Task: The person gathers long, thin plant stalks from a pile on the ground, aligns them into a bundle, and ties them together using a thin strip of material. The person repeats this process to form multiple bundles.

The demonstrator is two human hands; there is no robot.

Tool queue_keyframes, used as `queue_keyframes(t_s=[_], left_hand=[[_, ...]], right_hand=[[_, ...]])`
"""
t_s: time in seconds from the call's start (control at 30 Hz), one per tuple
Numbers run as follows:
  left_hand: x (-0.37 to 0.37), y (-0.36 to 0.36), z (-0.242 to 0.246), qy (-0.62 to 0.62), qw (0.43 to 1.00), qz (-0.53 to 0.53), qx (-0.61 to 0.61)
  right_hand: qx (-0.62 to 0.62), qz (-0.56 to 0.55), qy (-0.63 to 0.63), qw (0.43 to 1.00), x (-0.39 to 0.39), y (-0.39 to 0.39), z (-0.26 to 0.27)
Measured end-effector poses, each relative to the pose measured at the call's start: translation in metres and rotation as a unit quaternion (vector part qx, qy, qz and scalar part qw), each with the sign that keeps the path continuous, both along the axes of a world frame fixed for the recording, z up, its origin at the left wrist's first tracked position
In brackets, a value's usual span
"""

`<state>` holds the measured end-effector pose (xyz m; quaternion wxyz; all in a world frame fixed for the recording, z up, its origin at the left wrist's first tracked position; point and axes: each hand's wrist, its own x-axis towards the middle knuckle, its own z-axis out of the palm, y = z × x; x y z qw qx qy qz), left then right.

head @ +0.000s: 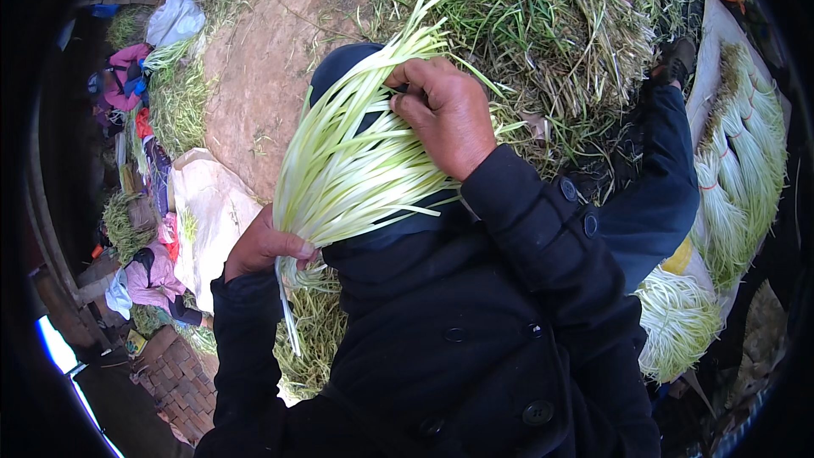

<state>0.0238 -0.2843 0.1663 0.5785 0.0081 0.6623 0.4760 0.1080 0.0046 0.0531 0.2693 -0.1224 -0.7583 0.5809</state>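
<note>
A fanned bunch of pale yellow-green leaf stalks, which look like blanched chives, lies across my lap. My left hand grips the bunch at its whitish lower end, thumb on top. A few white stalks hang down below that hand. Higher up on the right, my right hand has its thumb and forefinger bent together around some upper leaves, whose tips stick out past the fingers. The palm side of the right hand is hidden.
A heap of green and dry leaf litter lies ahead. Tied bundles of stalks and a loose pile rest on sheeting at the right. Two other people work at the left, near a pale sack.
</note>
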Motion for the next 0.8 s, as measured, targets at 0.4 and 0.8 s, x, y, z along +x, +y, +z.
queue_keyframes(t_s=[0.4, 0.8], left_hand=[[-0.002, -0.002, -0.002, 0.0, 1.0, -0.002, 0.006], [0.001, 0.001, -0.001, -0.004, 1.0, 0.003, 0.007]], right_hand=[[0.087, 0.02, -0.035, 0.995, -0.006, 0.005, 0.012], [0.186, -0.036, -0.043, 0.981, 0.011, 0.006, 0.016]])
